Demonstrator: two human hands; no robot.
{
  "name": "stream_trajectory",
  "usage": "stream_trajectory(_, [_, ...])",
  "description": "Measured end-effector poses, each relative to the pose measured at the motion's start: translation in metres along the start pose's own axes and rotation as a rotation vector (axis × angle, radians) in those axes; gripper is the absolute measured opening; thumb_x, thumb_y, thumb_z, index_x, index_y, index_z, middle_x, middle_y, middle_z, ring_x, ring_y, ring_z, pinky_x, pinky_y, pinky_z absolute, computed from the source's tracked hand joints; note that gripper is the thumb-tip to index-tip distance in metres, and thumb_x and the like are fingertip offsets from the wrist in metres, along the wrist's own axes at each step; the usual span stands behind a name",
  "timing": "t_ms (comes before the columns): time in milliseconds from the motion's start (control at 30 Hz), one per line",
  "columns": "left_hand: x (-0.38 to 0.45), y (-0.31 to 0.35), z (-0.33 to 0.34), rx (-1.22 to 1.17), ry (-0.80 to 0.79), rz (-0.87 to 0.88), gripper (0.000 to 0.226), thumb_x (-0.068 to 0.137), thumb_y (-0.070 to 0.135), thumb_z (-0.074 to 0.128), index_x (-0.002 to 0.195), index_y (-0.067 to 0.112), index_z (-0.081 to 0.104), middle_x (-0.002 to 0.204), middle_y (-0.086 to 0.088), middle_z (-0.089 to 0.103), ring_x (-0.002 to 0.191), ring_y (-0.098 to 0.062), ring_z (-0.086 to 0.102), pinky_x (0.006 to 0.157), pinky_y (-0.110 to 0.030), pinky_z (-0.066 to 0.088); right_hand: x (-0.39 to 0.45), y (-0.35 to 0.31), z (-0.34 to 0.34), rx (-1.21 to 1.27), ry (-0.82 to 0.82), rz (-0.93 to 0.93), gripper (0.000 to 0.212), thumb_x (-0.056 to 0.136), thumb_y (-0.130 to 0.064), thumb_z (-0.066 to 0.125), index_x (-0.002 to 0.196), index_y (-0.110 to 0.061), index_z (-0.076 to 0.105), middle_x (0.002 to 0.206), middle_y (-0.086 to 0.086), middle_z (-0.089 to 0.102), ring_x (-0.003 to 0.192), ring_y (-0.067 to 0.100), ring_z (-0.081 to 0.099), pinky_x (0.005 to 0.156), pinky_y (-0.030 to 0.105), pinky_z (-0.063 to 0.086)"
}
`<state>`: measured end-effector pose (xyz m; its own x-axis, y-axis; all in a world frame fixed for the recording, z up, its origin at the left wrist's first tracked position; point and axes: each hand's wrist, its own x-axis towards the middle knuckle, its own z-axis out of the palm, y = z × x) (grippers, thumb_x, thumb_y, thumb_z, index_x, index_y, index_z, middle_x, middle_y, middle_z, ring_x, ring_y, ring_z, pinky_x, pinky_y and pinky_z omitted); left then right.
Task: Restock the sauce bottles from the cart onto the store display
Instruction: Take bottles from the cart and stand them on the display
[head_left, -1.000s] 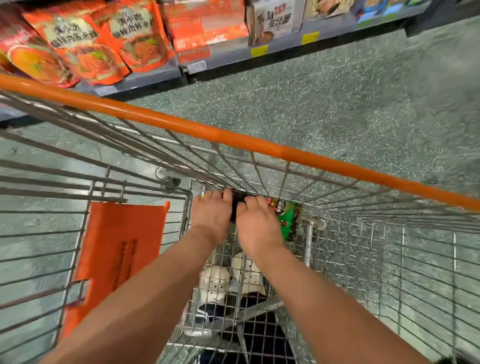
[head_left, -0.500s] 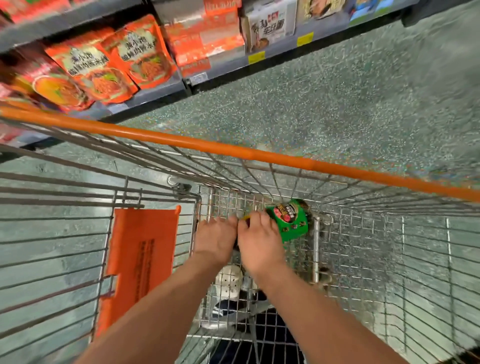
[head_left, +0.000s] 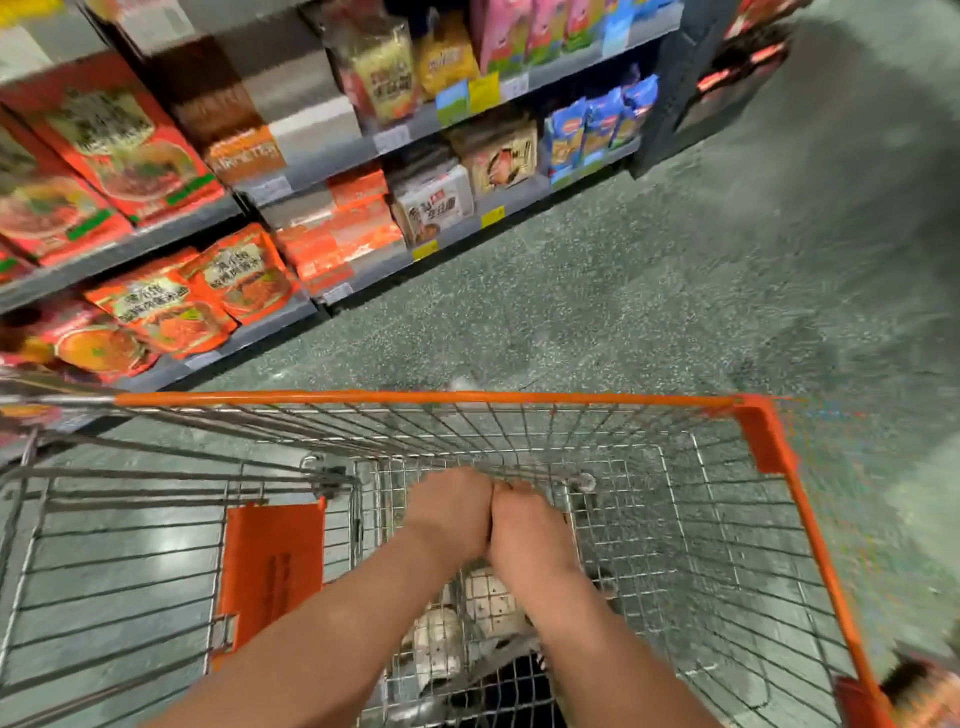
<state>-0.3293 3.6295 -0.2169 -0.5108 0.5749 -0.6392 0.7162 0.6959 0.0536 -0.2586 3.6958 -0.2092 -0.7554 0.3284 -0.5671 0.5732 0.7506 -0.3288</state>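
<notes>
My bare arms reach into a shiny metal wire cart (head_left: 675, 519) with orange plastic trim, over speckled, matt floor (head_left: 623, 291).

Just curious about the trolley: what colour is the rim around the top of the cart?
Orange: the cart rim tops silver wire mesh, seen best in the head view.

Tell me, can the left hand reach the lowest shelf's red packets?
Probably not directly: the left hand sits low inside the cart, against the right hand, and a wire wall separates it from the red packets.
</notes>
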Motion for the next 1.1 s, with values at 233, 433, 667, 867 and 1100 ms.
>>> stream_trajectory(233, [-0.078, 0.019, -0.073, -0.04, 0.133, -0.028, 0.039, 0.086, 0.04, 0.05, 0.101, 0.008, 0.066, 0.108, -0.013, 0.066, 0.105, -0.031, 0.064, 0.083, -0.034, 0.052, -0.078, -0.002, -0.045, 0.111, 0.01, -0.033, 0.042, 0.084, -0.023, 0.069, 0.122, -0.017, 0.052, 0.115, 0.007, 0.061, 0.101, 0.024, 0.061, 0.08, 0.031, 0.049])
stream_trajectory(433, [-0.168, 0.068, -0.167, -0.058, 0.425, 0.184, 0.033, 0.074, 0.047, 0.059, 0.078, 0.015, 0.056, 0.087, -0.01, 0.066, 0.088, -0.031, 0.065, 0.063, -0.03, 0.043, -0.16, 0.007, -0.132, 0.2, 0.292, -0.076, 0.071, 0.073, -0.044, 0.075, 0.135, -0.025, 0.045, 0.123, 0.003, 0.054, 0.114, 0.022, 0.053, 0.094, 0.027, 0.041])
stream_trajectory(667, [-0.251, 0.156, -0.247, -0.164, 0.802, 0.528, 0.041, 0.063, 0.052, 0.065, 0.065, 0.017, 0.043, 0.057, 0.0, 0.045, 0.071, -0.03, 0.056, 0.052, -0.032, 0.033, -0.284, 0.048, -0.227, 0.298, 0.664, -0.075, 0.05, 0.073, -0.031, 0.078, 0.119, -0.024, 0.058, 0.113, 0.0, 0.062, 0.106, 0.018, 0.055, 0.068, 0.013, 0.031])
stream_trajectory(867, [-0.31, 0.257, -0.28, -0.211, 0.961, 0.764, 0.049, 0.054, 0.061, 0.057, 0.059, 0.014, 0.043, 0.051, -0.003, 0.045, 0.062, -0.028, 0.05, 0.05, -0.031, 0.033, -0.394, 0.095, -0.258, 0.566, 0.89, -0.005, 0.04, 0.057, -0.048, 0.073, 0.095, -0.043, 0.06, 0.092, -0.011, 0.069, 0.086, 0.005, 0.062, 0.077, 0.024, 0.05])
stream_trajectory(1100, [-0.379, 0.406, -0.282, -0.234, 0.965, 1.091, 0.047, 0.049, 0.058, 0.054, 0.054, 0.013, 0.039, 0.047, -0.002, 0.039, 0.054, -0.024, 0.043, 0.045, -0.028, 0.026, -0.54, 0.176, -0.284, 0.591, 1.034, 0.146, 0.022, 0.071, -0.024, 0.08, 0.077, -0.027, 0.06, 0.077, -0.008, 0.067, 0.074, 0.005, 0.06, 0.065, 0.028, 0.047])
